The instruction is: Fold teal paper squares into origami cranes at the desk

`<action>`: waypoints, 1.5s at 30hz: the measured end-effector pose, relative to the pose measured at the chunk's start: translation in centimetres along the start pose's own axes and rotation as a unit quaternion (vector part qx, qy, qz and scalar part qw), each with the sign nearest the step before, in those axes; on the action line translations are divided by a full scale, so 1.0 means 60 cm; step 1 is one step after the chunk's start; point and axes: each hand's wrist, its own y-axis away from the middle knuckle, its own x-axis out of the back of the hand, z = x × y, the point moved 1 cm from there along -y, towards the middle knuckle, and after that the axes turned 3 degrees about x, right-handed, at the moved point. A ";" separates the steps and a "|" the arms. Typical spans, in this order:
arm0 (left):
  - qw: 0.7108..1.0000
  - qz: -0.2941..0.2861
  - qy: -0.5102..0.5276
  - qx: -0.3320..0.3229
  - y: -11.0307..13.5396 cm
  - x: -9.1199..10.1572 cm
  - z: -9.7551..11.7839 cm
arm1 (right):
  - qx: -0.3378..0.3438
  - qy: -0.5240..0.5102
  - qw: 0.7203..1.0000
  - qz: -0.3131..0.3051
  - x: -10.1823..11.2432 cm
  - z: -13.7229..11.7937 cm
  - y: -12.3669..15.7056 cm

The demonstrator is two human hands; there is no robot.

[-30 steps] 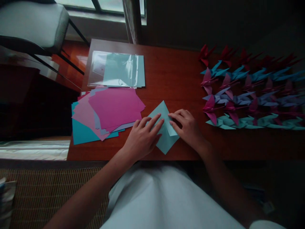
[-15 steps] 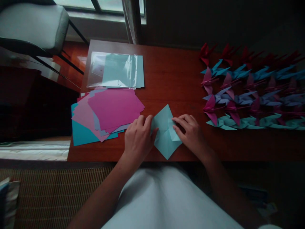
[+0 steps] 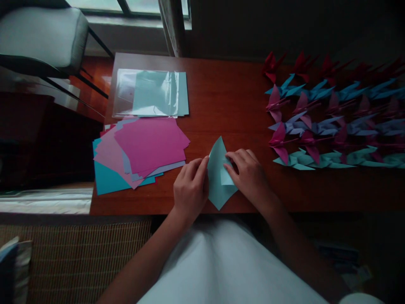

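Note:
A pale green sheet of origami paper [image 3: 216, 181] stands diamond-wise at the front of the table, its right corner folded inward as a lighter flap. My left hand [image 3: 192, 182] pinches its left edge, which bends upward; the fingertips there are partly hidden. My right hand [image 3: 246, 172] has thumb and fingers closed on the folded right side, near the flap's upper part. The paper curves between both hands.
Left of my hands lies a fanned stack of coloured paper [image 3: 148, 145], with a clear packet of green sheets [image 3: 155, 93] behind it. Rows of folded paper cranes [image 3: 316, 126] fill the table's right side. A chair [image 3: 44, 38] stands beyond the left end.
My left hand has moved slightly right and closed on the paper's left edge, lifting and bending it. My right hand keeps its hold on the flap and has shifted a little left.

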 end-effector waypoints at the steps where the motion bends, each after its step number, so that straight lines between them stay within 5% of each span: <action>1: 1.000 -0.006 -0.013 -0.015 0.005 -0.002 0.003 | 0.001 0.000 1.000 0.000 0.000 0.000 0.000; 10: 0.992 -0.087 -0.069 -0.063 0.039 0.000 0.034 | -0.003 -0.020 1.000 -0.006 0.002 -0.004 -0.004; 27: 0.978 -0.162 -0.077 -0.110 0.042 0.002 0.013 | 0.007 -0.052 0.998 -0.025 0.005 0.002 -0.017; 36: 0.988 -0.107 -0.009 -0.109 0.031 0.012 0.004 | 0.014 -0.054 0.998 -0.041 0.007 0.004 -0.022; 41: 0.999 -0.003 0.036 -0.007 0.008 0.015 -0.012 | 0.012 -0.054 0.998 -0.040 0.008 0.004 -0.021; 45: 0.992 0.016 0.085 0.091 -0.010 0.018 -0.020 | 0.013 -0.053 0.998 -0.040 0.007 0.005 -0.020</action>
